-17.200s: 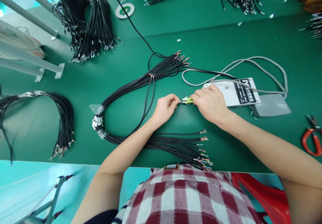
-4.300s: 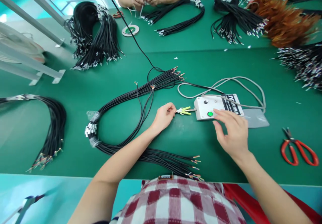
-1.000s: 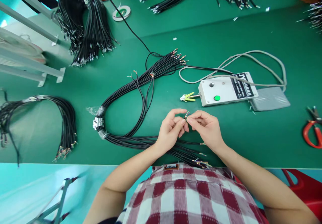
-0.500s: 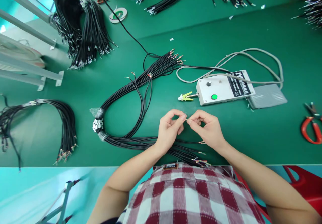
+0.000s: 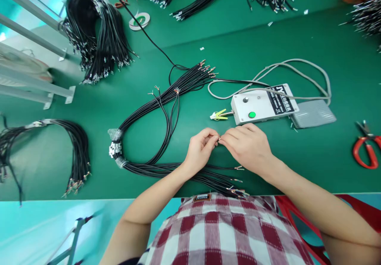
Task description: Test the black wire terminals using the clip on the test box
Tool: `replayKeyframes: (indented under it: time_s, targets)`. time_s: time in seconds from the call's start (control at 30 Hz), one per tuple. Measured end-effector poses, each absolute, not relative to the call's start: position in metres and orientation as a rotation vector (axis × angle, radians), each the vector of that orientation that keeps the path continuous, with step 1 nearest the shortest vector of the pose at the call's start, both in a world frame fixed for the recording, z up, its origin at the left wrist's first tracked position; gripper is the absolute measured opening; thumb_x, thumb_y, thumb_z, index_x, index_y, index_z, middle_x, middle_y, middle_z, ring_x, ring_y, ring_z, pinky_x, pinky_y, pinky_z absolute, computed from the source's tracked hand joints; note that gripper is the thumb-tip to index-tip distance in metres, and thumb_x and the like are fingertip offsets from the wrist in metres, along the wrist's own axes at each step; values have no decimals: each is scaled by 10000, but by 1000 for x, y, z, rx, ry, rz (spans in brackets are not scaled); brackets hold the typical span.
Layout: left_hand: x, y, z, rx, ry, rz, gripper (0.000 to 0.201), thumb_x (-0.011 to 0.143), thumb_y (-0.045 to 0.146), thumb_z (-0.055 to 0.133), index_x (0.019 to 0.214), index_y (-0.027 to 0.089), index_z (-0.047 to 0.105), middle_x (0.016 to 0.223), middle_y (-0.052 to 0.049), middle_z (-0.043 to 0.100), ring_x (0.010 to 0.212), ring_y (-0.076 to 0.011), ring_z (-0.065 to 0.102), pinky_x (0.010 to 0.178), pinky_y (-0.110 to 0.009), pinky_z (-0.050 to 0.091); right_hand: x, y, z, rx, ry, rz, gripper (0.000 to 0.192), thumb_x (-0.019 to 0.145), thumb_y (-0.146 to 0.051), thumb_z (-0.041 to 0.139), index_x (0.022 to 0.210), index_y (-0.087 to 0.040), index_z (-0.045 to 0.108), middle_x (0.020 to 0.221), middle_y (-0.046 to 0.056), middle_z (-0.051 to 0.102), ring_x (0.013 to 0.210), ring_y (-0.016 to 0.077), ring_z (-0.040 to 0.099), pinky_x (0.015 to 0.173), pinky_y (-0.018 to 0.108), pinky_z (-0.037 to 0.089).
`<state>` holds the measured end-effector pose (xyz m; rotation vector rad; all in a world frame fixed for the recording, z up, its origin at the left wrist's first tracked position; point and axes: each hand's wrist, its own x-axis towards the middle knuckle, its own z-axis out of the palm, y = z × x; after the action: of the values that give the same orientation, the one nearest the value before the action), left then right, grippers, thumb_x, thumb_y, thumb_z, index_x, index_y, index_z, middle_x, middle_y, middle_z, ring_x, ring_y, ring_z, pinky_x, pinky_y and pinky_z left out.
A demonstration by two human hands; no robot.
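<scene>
In the middle of the head view my left hand (image 5: pixel 201 149) is closed in a pinch around the end of a black cable, most of which its fingers hide. My right hand (image 5: pixel 250 146) pinches at the bare wire tip (image 5: pixel 219 139), which shows as a small speck between both sets of fingertips. A bundle of black cables (image 5: pixel 149 108) curves in a U to the left, bound with tape and clear film, its stripped ends fanned out. The lower cable ends pass under my left wrist. Just beyond my right hand lies a white box (image 5: pixel 257 110) with a green button and a yellow-tipped spindle.
A grey pedal (image 5: pixel 312 114) with a looped grey cord lies behind the box. Red-handled pliers (image 5: pixel 367 148) are at the right. More cable bundles (image 5: pixel 74 142) lie left and along the far side. A tape roll (image 5: pixel 139 21) sits near metal posts (image 5: pixel 35 39).
My right hand has rolled over, its back now facing up, and its fingertips have closed in on the wire tip. My left hand stays nearly in place.
</scene>
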<state>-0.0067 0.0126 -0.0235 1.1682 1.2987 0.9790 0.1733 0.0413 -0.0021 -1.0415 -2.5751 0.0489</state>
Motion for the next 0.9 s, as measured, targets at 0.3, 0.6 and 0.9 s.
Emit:
replayKeyframes:
  time_s: [0.3,0.6,0.9]
  targets:
    - [-29,52,-37,1080,1370,1113,209,838,352,674,784,168,592,636,13,556,538,-81,491,491,-185,371,164,101,-6,-1141,-2724,-254,136,902,-208,630,1019,-148,663,1078,100,704,1016,270,540,795,393,293]
    - [-26,73,-44,1023,1385,1106,170,819,285,663,757,158,569,605,20,552,507,-66,483,468,-166,355,156,120,-21,-1119,-2765,-171,270,919,-87,500,709,-247,552,727,37,624,831,231,523,805,401,359]
    - [-25,78,-50,1059,1424,1063,145,836,260,629,753,161,562,595,22,552,486,-64,476,459,-168,345,158,121,-22,-1127,-2697,-37,280,938,-122,469,697,-245,541,715,50,607,840,244,522,831,437,370]
